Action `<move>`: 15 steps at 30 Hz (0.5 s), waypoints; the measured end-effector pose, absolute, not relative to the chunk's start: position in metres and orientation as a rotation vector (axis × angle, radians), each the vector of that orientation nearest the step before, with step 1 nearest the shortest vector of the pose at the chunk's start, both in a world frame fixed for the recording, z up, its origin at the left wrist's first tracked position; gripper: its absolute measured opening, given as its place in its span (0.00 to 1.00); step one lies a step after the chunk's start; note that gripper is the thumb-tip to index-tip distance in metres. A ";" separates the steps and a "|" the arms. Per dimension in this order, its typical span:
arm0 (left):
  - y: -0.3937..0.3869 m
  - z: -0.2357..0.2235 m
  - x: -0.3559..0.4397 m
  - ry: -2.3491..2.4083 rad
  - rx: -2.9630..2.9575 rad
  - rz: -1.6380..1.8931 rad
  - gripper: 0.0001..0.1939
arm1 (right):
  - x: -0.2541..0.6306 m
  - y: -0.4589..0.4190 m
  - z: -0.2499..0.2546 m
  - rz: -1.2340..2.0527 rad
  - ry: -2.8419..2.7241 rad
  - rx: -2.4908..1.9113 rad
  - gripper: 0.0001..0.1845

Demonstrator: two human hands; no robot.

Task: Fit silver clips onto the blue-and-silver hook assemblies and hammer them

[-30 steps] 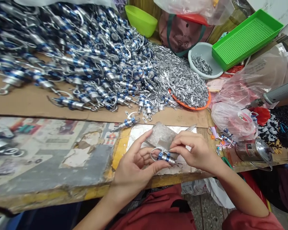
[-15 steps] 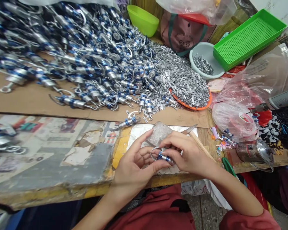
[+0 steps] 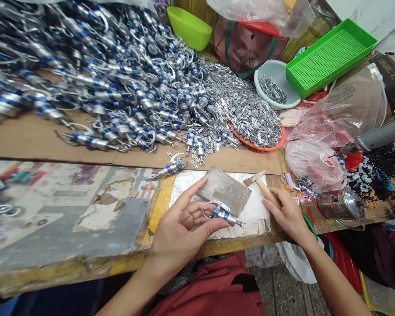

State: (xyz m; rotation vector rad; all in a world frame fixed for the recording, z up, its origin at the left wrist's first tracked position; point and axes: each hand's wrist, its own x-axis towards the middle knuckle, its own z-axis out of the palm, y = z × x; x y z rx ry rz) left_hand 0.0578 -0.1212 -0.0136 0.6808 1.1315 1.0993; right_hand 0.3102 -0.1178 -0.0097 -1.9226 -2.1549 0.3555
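Observation:
My left hand [image 3: 181, 226] pinches a small blue-and-silver metal clasp [image 3: 223, 213] with a hook loop at one end and an eyelet at the other, held just above a grey stone block [image 3: 224, 188] on a white sheet. My right hand [image 3: 285, 213] has its fingers curled over the wooden handle of a small hammer [image 3: 261, 184] that lies on the bench to the right of the block. One loose clasp [image 3: 169, 169] lies beyond the block.
A big heap of the same clasps [image 3: 118, 79] covers the cardboard at the back. An orange tray of small metal plates [image 3: 250, 118], a pale bowl of pins [image 3: 274, 87], green tray [image 3: 329, 55], green bowl [image 3: 187, 28], plastic bags and a tin [image 3: 344, 206] stand to the right.
My right hand has left the clasp and moved right onto the hammer handle. My left hand still holds the clasp over the block.

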 end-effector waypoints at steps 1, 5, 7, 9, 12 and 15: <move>-0.121 -0.012 0.058 1.140 0.679 1.094 0.44 | 0.304 -0.120 -0.004 0.325 -2.144 -1.846 0.12; -0.121 -0.010 0.059 1.151 0.691 1.107 0.45 | 0.279 -0.133 0.032 0.325 -2.347 -1.462 0.22; -0.121 -0.009 0.060 1.163 0.678 1.116 0.45 | 0.271 -0.139 0.047 0.309 -2.449 -1.343 0.29; -0.122 -0.008 0.060 1.167 0.665 1.118 0.44 | 0.268 -0.142 0.053 0.230 -2.462 -1.301 0.32; -0.122 -0.009 0.059 1.163 0.672 1.120 0.44 | 0.266 -0.142 0.049 0.238 -2.537 -1.323 0.32; -0.121 -0.013 0.058 1.168 0.696 1.120 0.46 | 0.266 -0.143 0.040 0.257 -2.535 -1.317 0.32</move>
